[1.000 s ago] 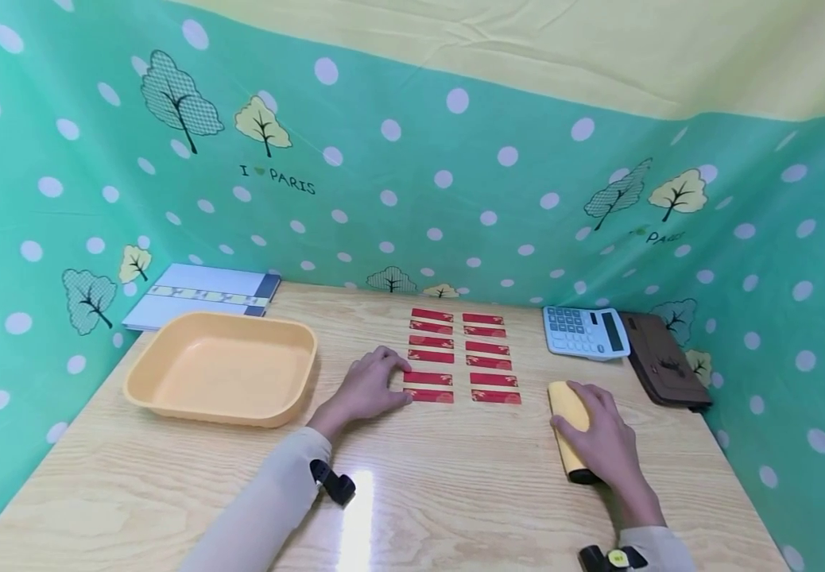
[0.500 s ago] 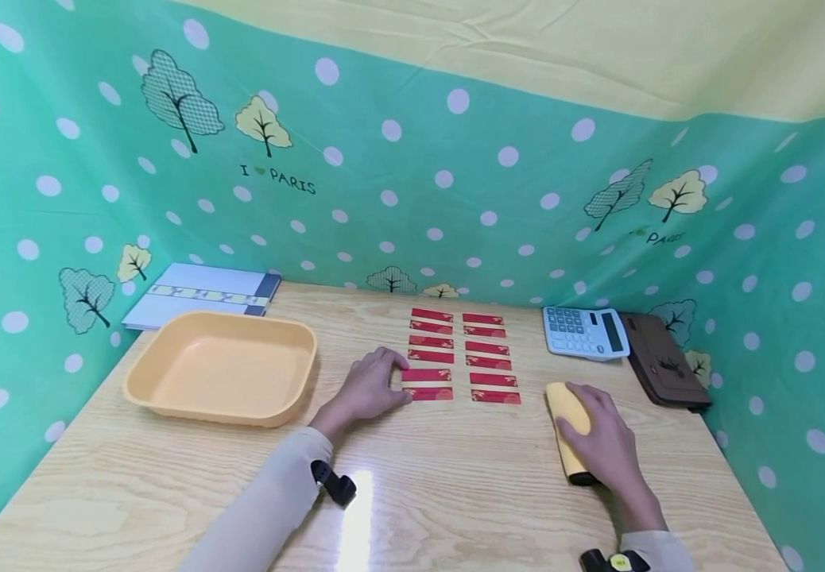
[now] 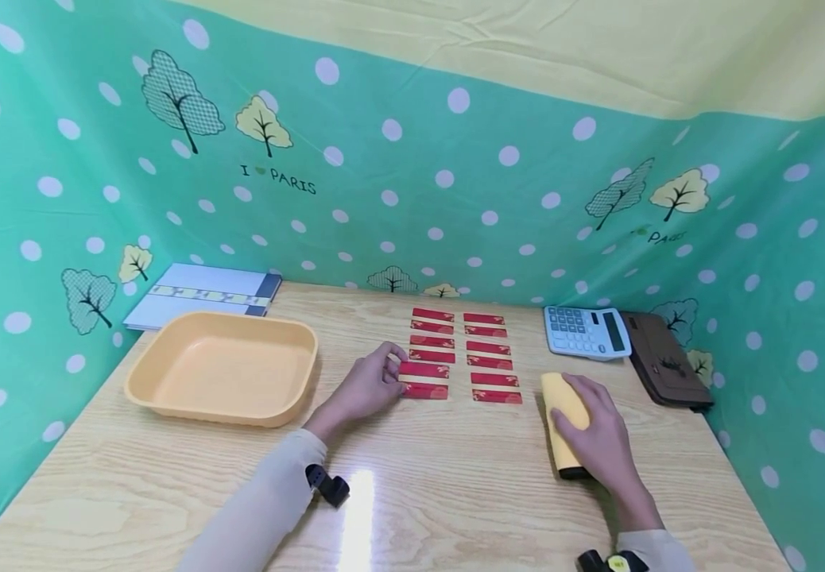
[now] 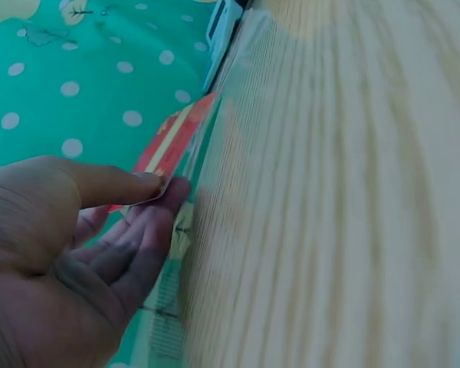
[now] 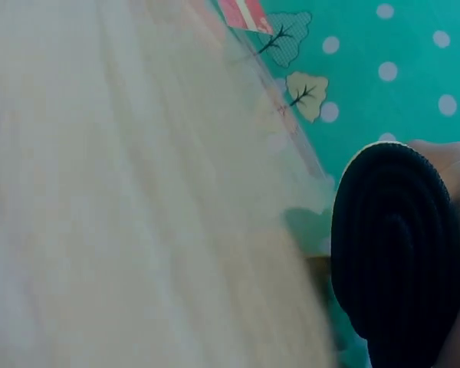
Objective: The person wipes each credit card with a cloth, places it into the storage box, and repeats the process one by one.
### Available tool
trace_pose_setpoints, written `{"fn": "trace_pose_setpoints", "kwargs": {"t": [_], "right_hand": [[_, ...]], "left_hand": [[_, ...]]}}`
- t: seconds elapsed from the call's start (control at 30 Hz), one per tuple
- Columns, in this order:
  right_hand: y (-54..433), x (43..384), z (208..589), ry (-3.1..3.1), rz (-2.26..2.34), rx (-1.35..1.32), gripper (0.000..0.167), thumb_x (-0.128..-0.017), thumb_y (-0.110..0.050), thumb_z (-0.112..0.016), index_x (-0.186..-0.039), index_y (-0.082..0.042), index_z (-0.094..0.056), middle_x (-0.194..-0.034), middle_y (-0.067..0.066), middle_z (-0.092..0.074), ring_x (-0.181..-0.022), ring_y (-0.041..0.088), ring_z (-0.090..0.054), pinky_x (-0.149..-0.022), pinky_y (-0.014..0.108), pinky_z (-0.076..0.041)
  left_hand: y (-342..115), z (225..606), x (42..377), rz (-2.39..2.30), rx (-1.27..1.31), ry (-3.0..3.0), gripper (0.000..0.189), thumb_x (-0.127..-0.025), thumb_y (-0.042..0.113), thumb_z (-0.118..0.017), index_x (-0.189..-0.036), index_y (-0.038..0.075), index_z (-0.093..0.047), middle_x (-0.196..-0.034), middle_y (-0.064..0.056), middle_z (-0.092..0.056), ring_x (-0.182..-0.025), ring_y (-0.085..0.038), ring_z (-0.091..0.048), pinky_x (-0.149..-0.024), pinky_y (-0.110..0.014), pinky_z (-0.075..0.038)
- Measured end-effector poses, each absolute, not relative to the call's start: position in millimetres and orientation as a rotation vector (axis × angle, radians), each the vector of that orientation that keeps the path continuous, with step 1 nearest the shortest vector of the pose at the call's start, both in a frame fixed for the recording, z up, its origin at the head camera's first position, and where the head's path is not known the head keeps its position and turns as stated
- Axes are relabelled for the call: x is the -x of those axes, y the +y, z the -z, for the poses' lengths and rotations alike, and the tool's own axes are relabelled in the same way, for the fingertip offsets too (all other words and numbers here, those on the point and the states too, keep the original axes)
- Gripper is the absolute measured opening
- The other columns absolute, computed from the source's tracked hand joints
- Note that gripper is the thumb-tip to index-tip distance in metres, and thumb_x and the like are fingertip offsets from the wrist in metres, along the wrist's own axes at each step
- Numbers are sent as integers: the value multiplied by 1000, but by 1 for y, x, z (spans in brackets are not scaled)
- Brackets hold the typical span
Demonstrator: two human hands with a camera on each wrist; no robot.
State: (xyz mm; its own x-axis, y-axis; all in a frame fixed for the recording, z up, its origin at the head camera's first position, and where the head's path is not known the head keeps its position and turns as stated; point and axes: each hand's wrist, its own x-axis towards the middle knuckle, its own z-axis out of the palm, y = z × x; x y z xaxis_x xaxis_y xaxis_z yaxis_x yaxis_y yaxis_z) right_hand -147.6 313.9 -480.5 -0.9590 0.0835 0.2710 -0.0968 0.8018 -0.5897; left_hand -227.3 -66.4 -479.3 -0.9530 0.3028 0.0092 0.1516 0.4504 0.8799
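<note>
My left hand [image 3: 368,384] pinches the left edge of a red card with a cream middle stripe [image 3: 424,370]. The left wrist view has the thumb on one face of that card [image 4: 165,152] and fingers behind it, its surface tilted. Similar cards [image 3: 494,380] lie flat in two columns; the pinched one is nearest on the left side. My right hand [image 3: 602,437] grips a rolled-up yellow mat [image 3: 563,397], thumb on its left side. Seen end-on in the right wrist view, the rolled mat [image 5: 395,245] shows a dark coiled inside; most of that hand is hidden behind it.
A peach plastic basin [image 3: 222,417] stands on the left of the wooden table [image 3: 441,492], before a pale blue folder [image 3: 191,276]. At the back right are a light blue calculator [image 3: 584,334] and a brown wallet [image 3: 663,357]. A polka-dot curtain [image 3: 455,199] encloses the table.
The near-left card has shifted slightly left and away from me in my left hand, its fingers now curled tighter at its edge. My right hand and the rolled mat have moved slightly left.
</note>
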Motion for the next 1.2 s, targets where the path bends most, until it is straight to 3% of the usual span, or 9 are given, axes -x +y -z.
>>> {"fn": "trace_pose_setpoints", "kwargs": {"t": [0.17,0.37,0.6,0.77,0.97,1.07,1.2], "right_hand": [[302,152,468,-2656,-945,-35,64,-91,-16,-77,-151,-15,-53,-151,19,-49,-136,44,-49,-106,64,-45],[281,160,450,-2610,-1008,-83,63,-92,-15,-77,-150,-13,-54,-151,16,-49,-134,37,-50,-103,52,-47],[245,171,430,-2556,-1102,-114,63,-92,-17,-77,-150,-18,-54,-154,13,-48,-124,30,-52,-87,34,-45],[219,179,419,-2501,-1167,-176,64,-90,-16,-79,-149,-21,-56,-152,7,-51,-117,23,-55,-81,27,-49],[197,189,414,-2403,-1263,-256,64,-87,-10,-81,-146,-18,-59,-149,8,-53,-133,28,-53,-98,39,-50],[189,191,413,-2374,-1287,-297,64,-86,-9,-82,-146,-18,-59,-148,9,-54,-134,29,-52,-101,41,-49],[181,192,412,-2374,-1272,-327,65,-85,-10,-83,-145,-19,-60,-148,7,-54,-131,27,-54,-95,31,-49]], "left_hand": [[-73,471,228,-1725,-309,2405,42,-87,-4,-75,-124,11,-59,-98,-11,-68,-81,-18,-74,-69,-31,-64],[-78,452,225,-1828,-282,2364,45,-90,0,-72,-131,15,-59,-102,-10,-76,-89,-19,-76,-79,-37,-67],[-76,434,222,-1968,-283,2303,45,-93,1,-72,-134,14,-59,-100,-14,-79,-96,-38,-77,-89,-59,-63],[-77,427,220,-2004,-274,2298,47,-94,3,-73,-137,14,-59,-101,-15,-79,-94,-37,-77,-90,-56,-64],[-77,420,220,-2036,-306,2276,46,-94,4,-73,-136,17,-61,-102,-16,-78,-88,-25,-79,-88,-47,-66],[-78,417,218,-2073,-311,2257,47,-93,2,-73,-137,14,-61,-101,-17,-78,-89,-28,-78,-86,-42,-67],[-78,413,215,-2123,-308,2202,46,-93,1,-73,-135,14,-61,-100,-18,-77,-91,-34,-78,-88,-44,-67]]}}
